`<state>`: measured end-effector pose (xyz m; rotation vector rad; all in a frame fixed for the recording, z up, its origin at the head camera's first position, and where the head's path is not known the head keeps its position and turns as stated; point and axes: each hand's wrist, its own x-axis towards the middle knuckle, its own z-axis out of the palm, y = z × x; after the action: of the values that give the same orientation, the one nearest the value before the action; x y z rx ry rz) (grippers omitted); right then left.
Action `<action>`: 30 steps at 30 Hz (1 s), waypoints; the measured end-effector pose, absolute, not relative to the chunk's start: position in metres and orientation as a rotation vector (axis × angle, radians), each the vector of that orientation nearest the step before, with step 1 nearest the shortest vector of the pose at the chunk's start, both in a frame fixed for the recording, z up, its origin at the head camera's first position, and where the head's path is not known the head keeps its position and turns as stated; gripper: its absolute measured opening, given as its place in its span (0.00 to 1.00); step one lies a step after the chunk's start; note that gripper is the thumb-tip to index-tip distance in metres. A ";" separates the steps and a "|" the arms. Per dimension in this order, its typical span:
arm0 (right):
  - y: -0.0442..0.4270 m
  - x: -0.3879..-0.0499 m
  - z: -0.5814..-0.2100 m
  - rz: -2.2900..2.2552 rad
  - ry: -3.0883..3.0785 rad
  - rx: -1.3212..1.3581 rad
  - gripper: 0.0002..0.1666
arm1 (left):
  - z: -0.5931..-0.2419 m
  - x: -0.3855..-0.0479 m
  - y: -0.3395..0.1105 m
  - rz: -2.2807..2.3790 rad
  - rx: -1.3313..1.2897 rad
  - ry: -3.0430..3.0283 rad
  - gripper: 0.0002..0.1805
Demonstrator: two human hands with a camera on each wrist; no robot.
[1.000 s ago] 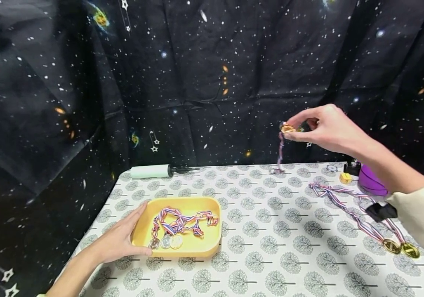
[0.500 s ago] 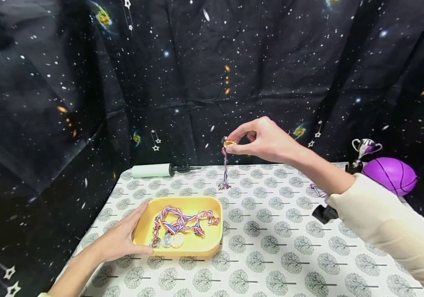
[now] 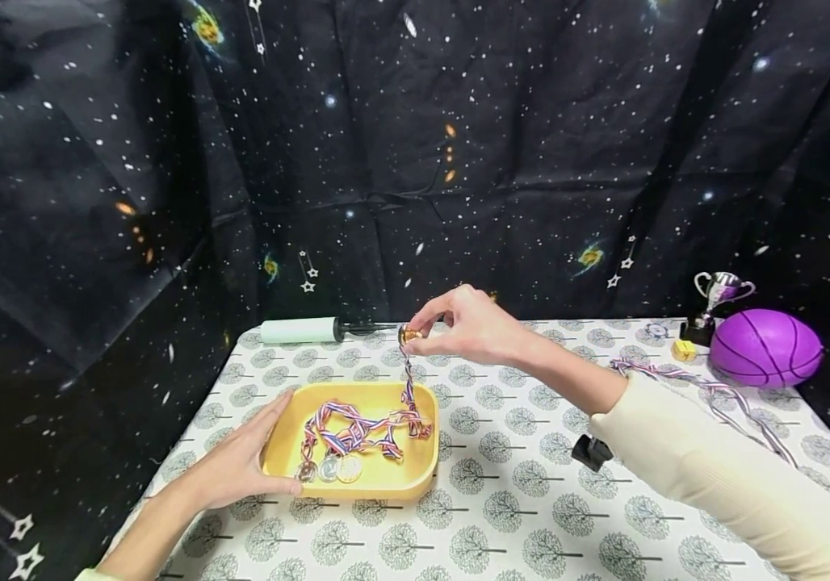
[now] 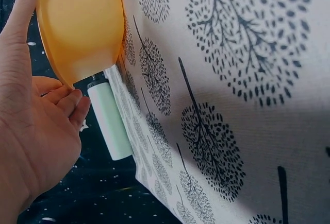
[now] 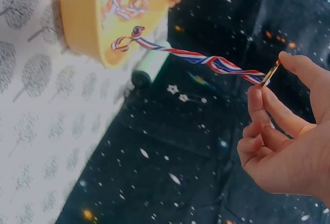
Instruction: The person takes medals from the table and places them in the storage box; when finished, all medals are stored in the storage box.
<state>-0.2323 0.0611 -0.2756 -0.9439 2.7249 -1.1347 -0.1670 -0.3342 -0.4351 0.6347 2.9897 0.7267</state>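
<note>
My right hand (image 3: 469, 327) pinches a gold medal (image 5: 271, 73) by its edge above the right back part of a yellow tray (image 3: 425, 403). Its twisted red, white and blue ribbon (image 5: 193, 56) hangs down, the lower end inside the tray. At the tray's left side, my left hand (image 3: 241, 460) grips the rim, thumb at the front corner; in the left wrist view the fingers (image 4: 67, 100) curl at the tray's edge. Three medals lie along the tray's front: a darker one (image 3: 306, 472), a silver one (image 3: 329, 468) and a pale shiny one (image 3: 349, 469), with tangled ribbons (image 3: 353, 436) behind them.
A pale green hand pump (image 3: 300, 330) lies behind the tray. To the far right stand a silver trophy cup (image 3: 722, 290), a purple ball (image 3: 767, 347) and a small yellow cube (image 3: 683, 349). Striped ribbons (image 3: 720, 391) lie nearby, partly behind my right sleeve (image 3: 706, 468).
My right hand has moved left and down with the gold medal, from over the right of the table to above the tray. The ribbon's end has come into the tray. My left hand stays put.
</note>
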 end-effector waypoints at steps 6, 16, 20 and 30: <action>0.047 -0.232 -0.295 -1.053 2.744 -0.892 0.15 | -0.436 -0.167 -0.334 0.738 0.640 2.995 0.78; 0.008 -0.229 -0.333 -1.049 2.741 -0.698 0.21 | -0.435 -0.166 -0.335 0.737 0.645 2.993 0.77; -0.010 -0.226 -0.351 -1.034 2.757 -0.691 0.22 | -0.436 -0.166 -0.336 0.740 0.646 2.991 0.77; -0.042 -0.214 -0.403 -0.897 2.824 -0.761 0.22 | -0.437 -0.167 -0.335 0.734 0.656 2.989 0.77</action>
<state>-0.2143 -0.0423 -0.4031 -0.7612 2.8244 -0.8975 -0.1666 -0.3354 -0.4373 0.6562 2.9890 0.7343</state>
